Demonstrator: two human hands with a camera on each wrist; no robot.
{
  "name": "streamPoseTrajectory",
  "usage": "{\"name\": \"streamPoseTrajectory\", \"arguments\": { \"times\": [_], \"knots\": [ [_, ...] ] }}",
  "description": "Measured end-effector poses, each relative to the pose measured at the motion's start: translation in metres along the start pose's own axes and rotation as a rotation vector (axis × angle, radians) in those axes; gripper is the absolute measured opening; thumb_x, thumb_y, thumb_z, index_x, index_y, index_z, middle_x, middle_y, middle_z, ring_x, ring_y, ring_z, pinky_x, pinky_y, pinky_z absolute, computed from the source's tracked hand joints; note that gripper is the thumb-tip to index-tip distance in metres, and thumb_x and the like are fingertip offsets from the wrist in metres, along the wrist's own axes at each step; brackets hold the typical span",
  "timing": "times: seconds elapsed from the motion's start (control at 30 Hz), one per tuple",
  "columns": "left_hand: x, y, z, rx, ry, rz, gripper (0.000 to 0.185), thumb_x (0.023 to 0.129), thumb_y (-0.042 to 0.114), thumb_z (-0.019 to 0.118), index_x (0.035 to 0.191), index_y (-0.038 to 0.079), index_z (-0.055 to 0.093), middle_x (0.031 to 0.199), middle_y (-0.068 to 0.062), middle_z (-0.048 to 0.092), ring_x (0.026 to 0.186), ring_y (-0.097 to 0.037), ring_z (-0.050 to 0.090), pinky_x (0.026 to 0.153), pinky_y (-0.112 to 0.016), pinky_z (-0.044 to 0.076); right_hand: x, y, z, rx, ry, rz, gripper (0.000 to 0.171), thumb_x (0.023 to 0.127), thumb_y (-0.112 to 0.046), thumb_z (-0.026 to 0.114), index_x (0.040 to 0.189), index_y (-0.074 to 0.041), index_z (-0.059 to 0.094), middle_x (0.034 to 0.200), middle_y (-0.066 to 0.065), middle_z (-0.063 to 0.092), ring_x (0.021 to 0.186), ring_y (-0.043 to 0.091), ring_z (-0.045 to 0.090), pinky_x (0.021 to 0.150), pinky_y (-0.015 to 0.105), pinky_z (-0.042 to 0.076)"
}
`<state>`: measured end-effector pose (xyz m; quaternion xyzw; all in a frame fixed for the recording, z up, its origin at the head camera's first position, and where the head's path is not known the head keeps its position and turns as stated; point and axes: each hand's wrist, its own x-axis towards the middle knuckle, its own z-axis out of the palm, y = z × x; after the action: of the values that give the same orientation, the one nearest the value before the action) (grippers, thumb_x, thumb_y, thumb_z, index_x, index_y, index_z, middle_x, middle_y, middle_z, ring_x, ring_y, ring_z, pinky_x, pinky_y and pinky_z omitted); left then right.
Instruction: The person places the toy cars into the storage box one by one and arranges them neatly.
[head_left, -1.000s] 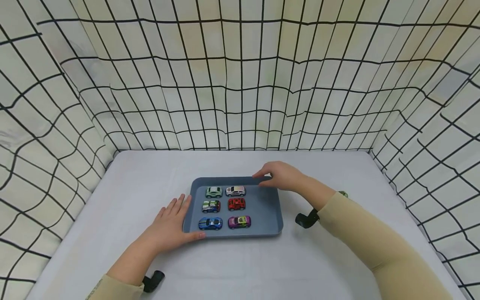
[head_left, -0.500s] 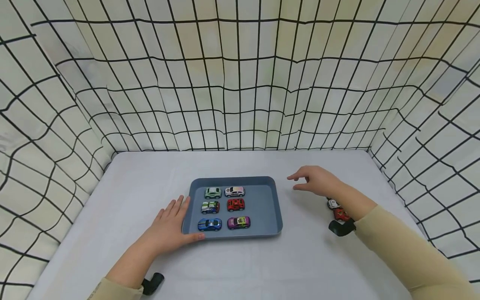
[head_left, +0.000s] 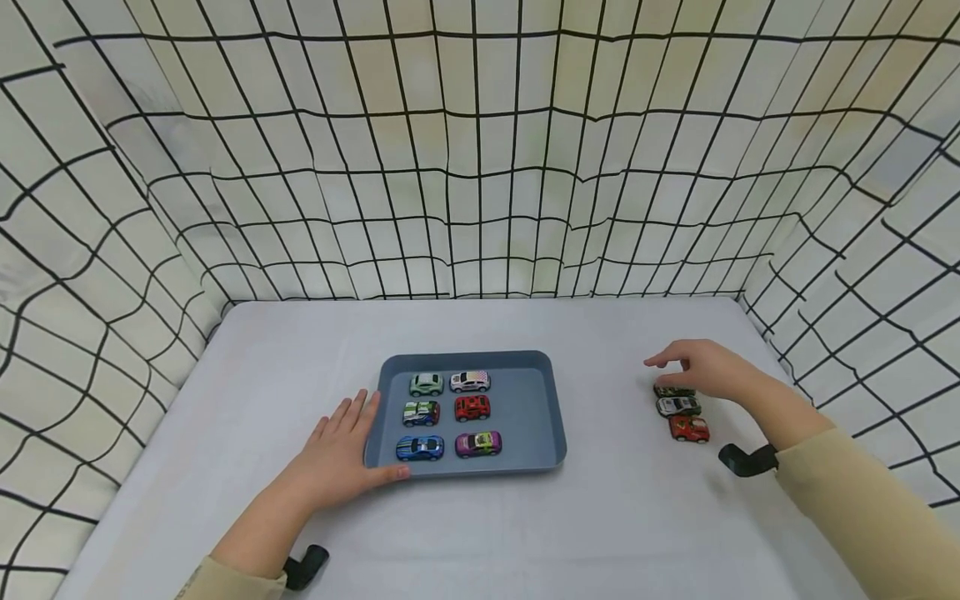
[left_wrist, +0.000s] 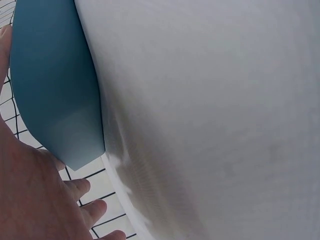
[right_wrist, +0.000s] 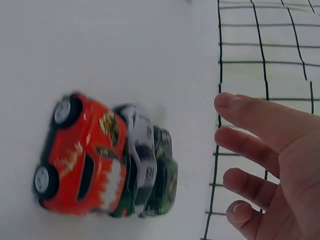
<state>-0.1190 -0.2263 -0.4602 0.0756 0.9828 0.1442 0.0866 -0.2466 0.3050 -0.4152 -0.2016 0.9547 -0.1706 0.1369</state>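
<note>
Beside the left hand [head_left: 337, 454] lies a slate-blue tray [head_left: 536, 408] holding six toy cars: pale green [head_left: 426, 384], white with red flecks [head_left: 470, 382], green-and-white striped [head_left: 422, 412], red [head_left: 472, 407], blue with pale stripes [head_left: 420, 447], and purple with a yellow-green patch [head_left: 478, 443]. Under the right hand [head_left: 708, 368] sit a dark green car [head_left: 672, 390], possibly camouflage-patterned, a white-and-black car [head_left: 678, 406] and a red car [head_left: 689, 428] with white and gold marks. The tabletop [head_left: 300, 358] is white; the walls [head_left: 480, 150] are cream with a black grid. Both sleeves are beige.

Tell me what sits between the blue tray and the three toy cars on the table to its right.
Nothing: in the head view the white table is bare between the blue tray and the three toy cars; the right hand hovers over the cars.
</note>
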Motion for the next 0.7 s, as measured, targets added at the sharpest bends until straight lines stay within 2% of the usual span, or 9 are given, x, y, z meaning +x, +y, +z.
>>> {"name": "streamPoseTrajectory", "arguments": {
  "times": [0.2,0.4,0.7],
  "knots": [
    [-0.001,0.001,-0.002,-0.002,-0.007,-0.003,0.129,0.070,0.086,0.059,0.158,0.002,0.015,0.162,-0.025,0.014,0.146,-0.049,0.013,0.114,-0.068,0.012,-0.002,0.013,-0.004,0.025,-0.041,0.040,0.033,0.093,-0.023,0.071,0.125,-0.014,0.071,0.127,0.013,0.063,0.102,0.029,0.058,0.082,0.044,0.054],
    [-0.001,0.001,-0.002,-0.003,-0.009,-0.005,0.130,0.070,0.086,0.059,0.159,0.003,0.015,0.162,-0.025,0.013,0.147,-0.048,0.012,0.114,-0.067,0.011,0.000,0.022,-0.006,0.062,-0.116,0.067,0.031,0.094,-0.017,0.069,0.124,-0.011,0.070,0.131,0.020,0.060,0.120,0.044,0.053,0.094,0.058,0.049],
    [0.000,0.001,-0.002,-0.004,-0.011,-0.009,0.129,0.070,0.085,0.061,0.159,0.003,0.015,0.162,-0.025,0.013,0.147,-0.048,0.012,0.114,-0.067,0.011,0.002,0.036,-0.005,0.089,-0.183,0.081,0.031,0.093,-0.014,0.068,0.124,-0.014,0.071,0.133,0.022,0.060,0.123,0.046,0.050,0.095,0.062,0.046]
  ]
}}
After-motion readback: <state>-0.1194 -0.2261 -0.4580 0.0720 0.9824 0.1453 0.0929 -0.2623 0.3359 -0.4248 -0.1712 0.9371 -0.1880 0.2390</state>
